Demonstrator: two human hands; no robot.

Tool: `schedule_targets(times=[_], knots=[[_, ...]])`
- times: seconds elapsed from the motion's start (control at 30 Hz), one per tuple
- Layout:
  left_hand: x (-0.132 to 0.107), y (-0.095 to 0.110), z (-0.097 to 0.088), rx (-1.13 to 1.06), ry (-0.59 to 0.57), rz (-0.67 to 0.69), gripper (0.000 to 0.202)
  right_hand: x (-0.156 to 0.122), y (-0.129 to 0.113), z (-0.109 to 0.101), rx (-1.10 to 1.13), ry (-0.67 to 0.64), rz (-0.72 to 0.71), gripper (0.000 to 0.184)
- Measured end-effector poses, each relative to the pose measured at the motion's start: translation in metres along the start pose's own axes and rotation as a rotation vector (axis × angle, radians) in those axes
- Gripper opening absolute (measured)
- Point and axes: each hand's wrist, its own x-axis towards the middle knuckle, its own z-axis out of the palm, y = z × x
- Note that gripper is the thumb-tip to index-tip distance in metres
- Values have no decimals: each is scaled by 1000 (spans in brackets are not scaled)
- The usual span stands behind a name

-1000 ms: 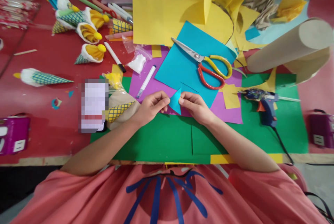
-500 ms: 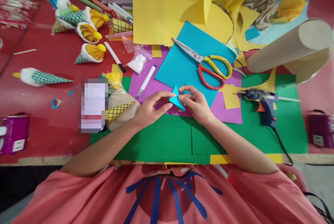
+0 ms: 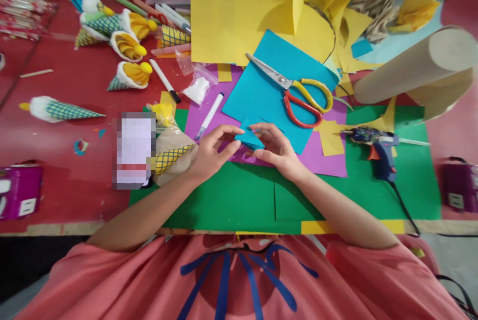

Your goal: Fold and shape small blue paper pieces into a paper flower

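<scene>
Between my two hands is a small folded piece of blue paper (image 3: 251,138), held above the purple sheet (image 3: 328,163). My left hand (image 3: 218,150) pinches its left side between thumb and fingers. My right hand (image 3: 278,151) grips the opposite side with thumb and fingertips. Just beyond lies a larger blue sheet (image 3: 257,81), with scissors (image 3: 286,82) resting on it, their handles yellow and red. A white marker (image 3: 209,116) lies on the purple sheet beyond my left hand. Under everything here spreads green paper (image 3: 227,195).
To the right lies a glue gun (image 3: 379,148), with a big paper roll (image 3: 407,68) behind it. Yellow card (image 3: 227,16) lies at the back. On the left are paper cones (image 3: 70,109), a pixelated rectangular object (image 3: 136,148) and a purple box (image 3: 22,190).
The folded blue paper has turned and spread wider between my fingers, its upright point now tipped leftward. My hands have shifted slightly around it; the surrounding things stay put.
</scene>
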Motion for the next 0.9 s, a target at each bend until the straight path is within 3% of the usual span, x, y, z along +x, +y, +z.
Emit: schedule_targets(times=[0.17, 0.3, 0.57, 0.9], knots=[[-1, -1, 0, 57, -12, -12, 23, 2, 1, 3, -82, 54, -16, 42], [0, 0, 1, 139, -53, 23, 16, 3, 1, 4, -110, 106, -72, 31], [1, -2, 0, 179, -61, 119, 10, 2, 3, 3, -60, 121, -22, 23], [-3, -8, 2, 205, -23, 117, 14, 4, 5, 7, -2, 159, -10, 39]])
